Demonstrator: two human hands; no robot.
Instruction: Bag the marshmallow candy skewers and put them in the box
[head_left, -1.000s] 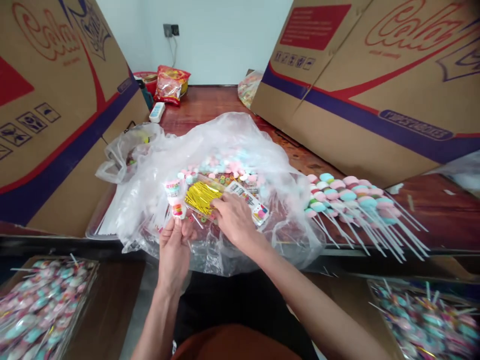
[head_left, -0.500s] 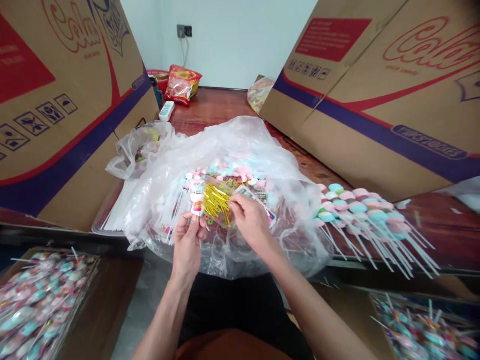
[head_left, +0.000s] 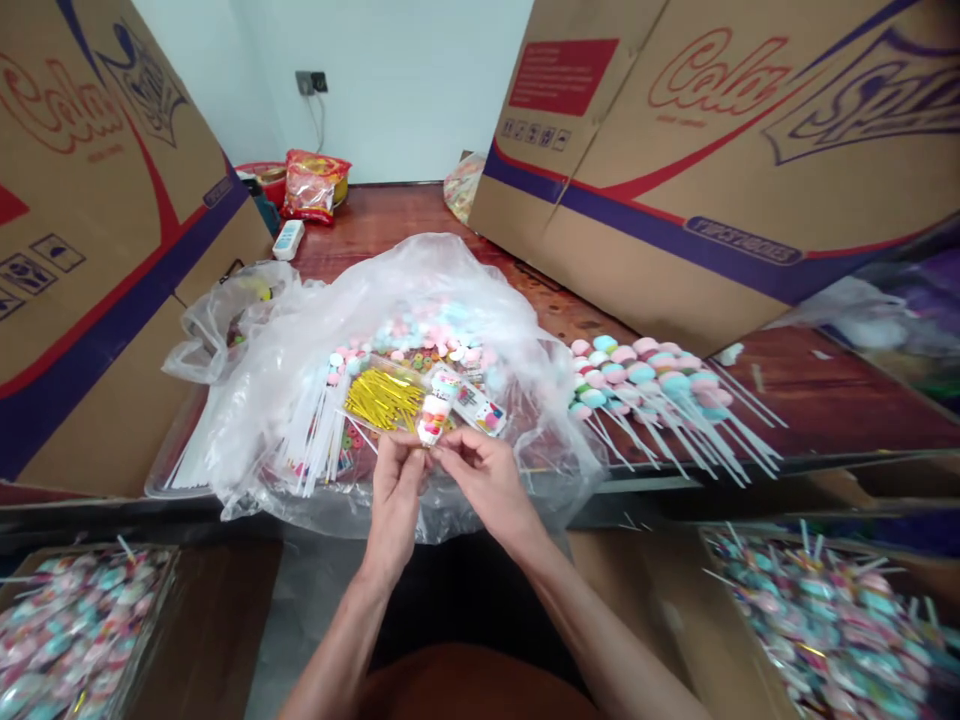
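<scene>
My left hand (head_left: 396, 490) holds a wrapped marshmallow lollipop (head_left: 435, 408) by its lower end, the candy pointing up and slightly right. My right hand (head_left: 484, 478) meets it at the same spot, fingers pinched at the wrapper's neck; whether a gold twist tie is between them I cannot tell. Just behind the hands lies a pack of gold twist ties (head_left: 381, 398) on a big clear plastic bag (head_left: 315, 340) with pastel marshmallows and empty printed sleeves (head_left: 322, 450) inside.
Unwrapped marshmallow sticks (head_left: 660, 395) lie in a row on the wooden table (head_left: 390, 215) at right. Large cardboard boxes (head_left: 712, 150) lean in on both sides. Boxes of wrapped lollipops (head_left: 825, 620) sit low at left and right. Snack bags (head_left: 315, 185) stand at the back.
My right hand left the gold twist ties and came down to the lollipop's neck. My left hand shifted right with the lollipop. The view swung right.
</scene>
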